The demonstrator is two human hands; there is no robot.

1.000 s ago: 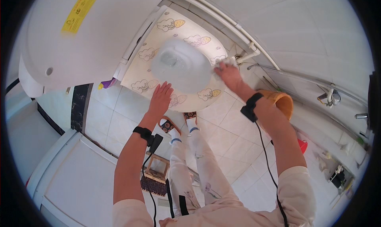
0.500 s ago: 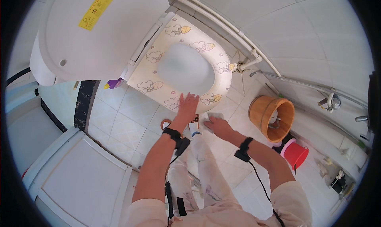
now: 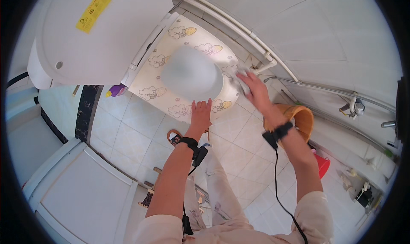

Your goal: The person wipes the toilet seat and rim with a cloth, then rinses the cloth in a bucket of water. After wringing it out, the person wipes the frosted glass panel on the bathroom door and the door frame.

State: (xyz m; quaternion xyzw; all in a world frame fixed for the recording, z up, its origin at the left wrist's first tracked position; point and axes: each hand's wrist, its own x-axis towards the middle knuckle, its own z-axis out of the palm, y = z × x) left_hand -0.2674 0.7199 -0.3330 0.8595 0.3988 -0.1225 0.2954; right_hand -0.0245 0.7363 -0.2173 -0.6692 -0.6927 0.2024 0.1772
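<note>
1. Cloth point(image 3: 241, 84): a blurred, greyish-white piece at the seat's rounded front edge. It looks light, limp and hard to break; if wet, probably slippery. Best hold: bunched in the palm, fingers spread across its back.
2. Right hand point(image 3: 256, 89): fingers appear curled over the cloth, grasping it; blur hides how tightly.
3. Seat point(image 3: 168, 41): pale, with printed figures, likely stiff, smooth and slick; steady it by its outer rim.
4. Left hand point(image 3: 201, 112): holding nothing, fingers extended onto the seat's near side edge.
5. Lid point(image 3: 124, 39): raised, beyond the hinge edge. Tub point(image 3: 302, 116): on the floor, partly behind the right forearm.
6. Half a second ago the right hand was beyond the near side edge, by the feet; now it is at the front edge. The left hand remains on the near side.
</note>
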